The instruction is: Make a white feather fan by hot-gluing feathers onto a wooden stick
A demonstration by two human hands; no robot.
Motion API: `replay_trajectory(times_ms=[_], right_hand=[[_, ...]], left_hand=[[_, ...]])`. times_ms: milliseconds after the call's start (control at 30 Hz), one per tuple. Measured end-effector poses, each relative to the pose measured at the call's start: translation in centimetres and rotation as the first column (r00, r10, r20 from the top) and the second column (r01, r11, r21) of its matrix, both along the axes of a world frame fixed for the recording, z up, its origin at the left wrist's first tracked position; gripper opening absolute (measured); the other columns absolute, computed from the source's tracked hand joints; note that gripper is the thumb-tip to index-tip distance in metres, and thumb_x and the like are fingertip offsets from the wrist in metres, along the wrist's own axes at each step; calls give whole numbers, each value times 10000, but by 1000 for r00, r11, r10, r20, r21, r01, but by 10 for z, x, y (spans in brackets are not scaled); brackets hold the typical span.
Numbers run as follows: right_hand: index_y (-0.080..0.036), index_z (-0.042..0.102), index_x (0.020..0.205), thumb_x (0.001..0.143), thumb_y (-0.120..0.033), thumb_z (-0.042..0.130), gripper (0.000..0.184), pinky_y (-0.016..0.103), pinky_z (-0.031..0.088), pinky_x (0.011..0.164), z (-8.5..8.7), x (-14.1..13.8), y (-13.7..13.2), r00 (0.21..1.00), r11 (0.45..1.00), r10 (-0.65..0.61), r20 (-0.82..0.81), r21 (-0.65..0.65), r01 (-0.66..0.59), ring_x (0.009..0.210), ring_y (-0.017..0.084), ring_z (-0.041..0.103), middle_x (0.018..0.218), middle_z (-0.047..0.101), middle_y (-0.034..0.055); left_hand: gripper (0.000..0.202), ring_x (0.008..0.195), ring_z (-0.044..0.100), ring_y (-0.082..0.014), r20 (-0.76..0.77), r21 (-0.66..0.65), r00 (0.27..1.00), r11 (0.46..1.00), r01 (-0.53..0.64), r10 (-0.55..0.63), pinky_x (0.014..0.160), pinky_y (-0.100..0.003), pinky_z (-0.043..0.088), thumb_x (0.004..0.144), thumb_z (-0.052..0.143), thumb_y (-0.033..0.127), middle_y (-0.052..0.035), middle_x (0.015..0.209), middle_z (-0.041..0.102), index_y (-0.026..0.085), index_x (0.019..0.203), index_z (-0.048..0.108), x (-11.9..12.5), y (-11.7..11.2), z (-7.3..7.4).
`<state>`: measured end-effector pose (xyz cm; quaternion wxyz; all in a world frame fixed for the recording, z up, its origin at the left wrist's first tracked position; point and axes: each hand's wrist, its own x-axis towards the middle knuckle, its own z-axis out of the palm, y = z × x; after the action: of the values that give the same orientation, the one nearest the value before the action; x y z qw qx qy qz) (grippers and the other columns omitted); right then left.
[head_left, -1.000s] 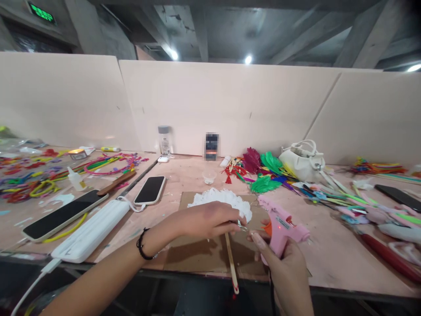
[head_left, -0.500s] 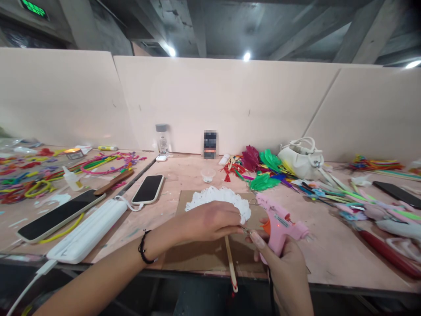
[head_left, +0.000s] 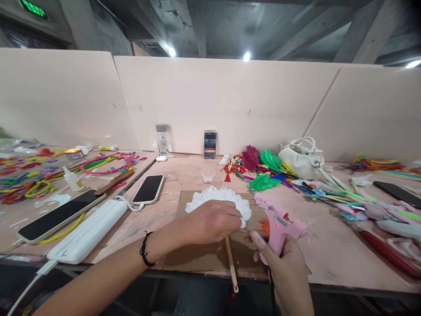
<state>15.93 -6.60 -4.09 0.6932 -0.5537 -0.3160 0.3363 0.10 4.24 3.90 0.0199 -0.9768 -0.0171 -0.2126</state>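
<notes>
A pink hot glue gun (head_left: 278,219) with an orange trigger and a small red light is gripped in my right hand (head_left: 287,261), its nozzle pointing up and to the left. Close to my right thumb tip shows a thin, blurred thing I cannot make out. My left hand (head_left: 213,221) is closed, palm down, over the lower part of a white, ruffled round fan (head_left: 215,194). At its fingertips is a small white piece, and I cannot tell whether it belongs to the fan. The wooden handle (head_left: 231,263) comes out below that hand, past the table edge.
Brown cardboard (head_left: 187,259) lies beneath the fan. A clear cup (head_left: 208,176) stands behind it. To the left are a phone (head_left: 148,189) and a white power strip (head_left: 87,230). Coloured feathers (head_left: 265,182), a white bag (head_left: 301,153) and red-handled pliers (head_left: 390,254) lie right.
My left fingers have drawn slightly up and away from my right thumb, where a thin metallic thing showed between them. A white piece now shows at the left fingertips. The glue gun has barely shifted.
</notes>
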Motion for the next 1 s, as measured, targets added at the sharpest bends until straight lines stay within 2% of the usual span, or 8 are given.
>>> replay_trajectory(times_ms=[100,200,300,433,633,867,933,1000], right_hand=[[-124,695,998,760,-508,836,474,265,456,508,-7,1,-4,999,998,7,-42,69,-4,497,134,571,832,748,84],[-145,691,1011,833,-488,772,395,246,461,479,-16,0,-10,989,982,7,-148,186,21,552,156,610,850,747,91],[-165,679,1089,885,-527,686,416,253,460,444,-29,-1,-16,975,968,14,-221,249,43,543,184,624,752,722,73],[-183,697,1011,851,-719,599,568,315,470,409,-45,2,-18,993,951,3,-118,306,34,479,230,614,667,687,88],[-212,688,764,756,-803,611,596,337,412,354,-48,8,-15,990,924,133,38,357,-138,407,237,537,560,622,91],[-194,677,637,886,-697,521,582,326,441,412,-41,4,-12,978,876,176,108,436,-206,419,224,568,506,611,87],[-183,680,609,862,-713,553,601,306,416,387,-40,6,-12,958,851,239,159,441,-285,393,213,550,478,593,82],[-178,673,592,883,-690,538,605,278,368,383,-40,5,-13,963,857,215,160,442,-265,391,192,525,474,574,75]], left_hand=[[342,706,554,-171,78,-109,996,994,-23,31,649,-301,398,1032,459,175,-43,706,629,155,732,621,0,1,-4],[311,714,591,-153,134,-314,990,949,-8,53,675,-275,416,1046,500,272,-43,742,663,144,829,683,0,3,-5],[288,809,656,-147,157,-544,985,839,23,75,759,-255,461,1043,519,286,-59,863,736,148,911,735,0,3,-1],[313,879,689,-150,193,-740,975,669,73,107,834,-257,496,1032,533,317,-67,931,773,158,886,760,-1,3,7],[364,860,699,-156,235,-827,966,544,142,105,803,-250,514,1013,559,405,-90,921,783,139,874,767,-3,7,8],[406,830,703,-158,259,-838,960,518,169,107,791,-244,520,996,581,459,-93,873,780,130,846,764,-4,7,9],[388,823,699,-152,256,-844,962,507,174,96,791,-241,519,997,586,442,-84,856,776,133,841,761,-4,7,9],[375,815,694,-142,250,-853,965,490,180,80,787,-235,517,999,586,427,-80,849,773,132,848,760,-3,7,9]])
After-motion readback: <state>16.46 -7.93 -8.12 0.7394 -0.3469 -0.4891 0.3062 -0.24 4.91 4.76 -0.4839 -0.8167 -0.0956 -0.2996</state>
